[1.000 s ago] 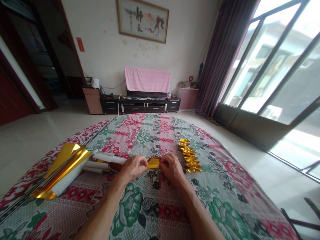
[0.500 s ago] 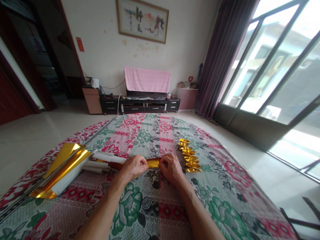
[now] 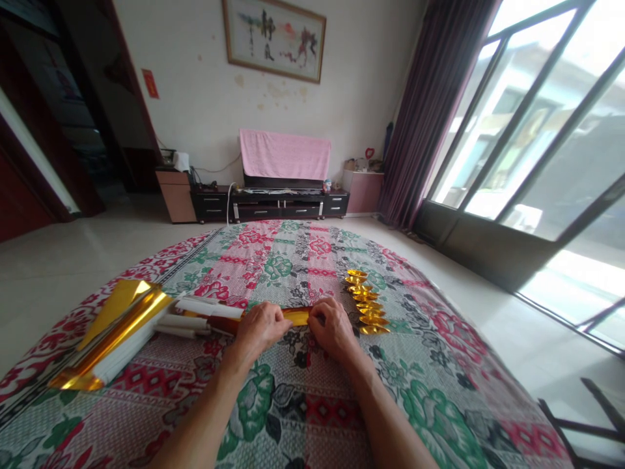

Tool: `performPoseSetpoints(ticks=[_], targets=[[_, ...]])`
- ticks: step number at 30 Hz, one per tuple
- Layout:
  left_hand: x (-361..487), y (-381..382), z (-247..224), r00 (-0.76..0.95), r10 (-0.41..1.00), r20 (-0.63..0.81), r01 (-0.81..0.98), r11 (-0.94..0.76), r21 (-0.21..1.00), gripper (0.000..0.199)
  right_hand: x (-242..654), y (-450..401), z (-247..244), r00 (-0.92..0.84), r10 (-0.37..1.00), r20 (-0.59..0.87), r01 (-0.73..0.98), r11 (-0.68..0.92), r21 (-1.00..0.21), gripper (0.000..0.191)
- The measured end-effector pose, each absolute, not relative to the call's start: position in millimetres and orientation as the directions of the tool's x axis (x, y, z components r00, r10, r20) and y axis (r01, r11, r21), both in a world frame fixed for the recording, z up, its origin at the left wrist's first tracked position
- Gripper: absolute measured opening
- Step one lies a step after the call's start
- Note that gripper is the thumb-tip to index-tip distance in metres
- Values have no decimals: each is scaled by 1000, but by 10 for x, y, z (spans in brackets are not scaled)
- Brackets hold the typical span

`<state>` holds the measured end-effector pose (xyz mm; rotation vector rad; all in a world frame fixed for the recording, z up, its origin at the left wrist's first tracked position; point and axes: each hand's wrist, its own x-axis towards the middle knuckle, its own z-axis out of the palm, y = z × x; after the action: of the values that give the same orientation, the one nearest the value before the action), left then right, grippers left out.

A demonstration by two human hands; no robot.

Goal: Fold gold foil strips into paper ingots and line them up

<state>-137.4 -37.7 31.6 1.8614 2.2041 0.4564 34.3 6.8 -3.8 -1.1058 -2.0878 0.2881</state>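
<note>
A narrow folded strip of gold foil paper (image 3: 299, 316) lies low over the patterned tablecloth, stretched between my two hands. My left hand (image 3: 263, 327) pinches its left end, thumb against curled fingers. At the right end my right hand (image 3: 332, 326) grips it with fingers bent and closed. Just right of that hand stands a row of several folded gold paper ingots (image 3: 367, 305). White rolled papers (image 3: 188, 322) lie left of my left hand. Farther left is a stack of gold foil sheets (image 3: 131, 326) with white undersides, partly curled.
The flowered tablecloth (image 3: 273, 264) covers a round table. Beyond it stand a black TV cabinet (image 3: 278, 207) and a screen under a pink cloth (image 3: 286, 155). Dark chair-like bars (image 3: 586, 417) show at lower right, below tall windows.
The view has shifted slightly to the right. Both hands still hold the gold strip in nearly the same place, with the left fingers slightly moved along it.
</note>
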Motion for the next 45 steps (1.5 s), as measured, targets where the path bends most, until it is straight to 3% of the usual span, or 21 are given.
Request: performPoseSetpoints(ticks=[25,34,45], targets=[[-1338,-385,349,-194,981,-2,921,183,345,21,404,81,27,-417,779,468,533,627,-568,19],[-1336,-387,339,-198,980,17,918,179,353,22,359,53,43,-375,812,448,602,581,-548,6],[-1354,-363,273,-184,982,46,928,158,338,20,275,-14,51,-301,841,449,719,509,-472,10]])
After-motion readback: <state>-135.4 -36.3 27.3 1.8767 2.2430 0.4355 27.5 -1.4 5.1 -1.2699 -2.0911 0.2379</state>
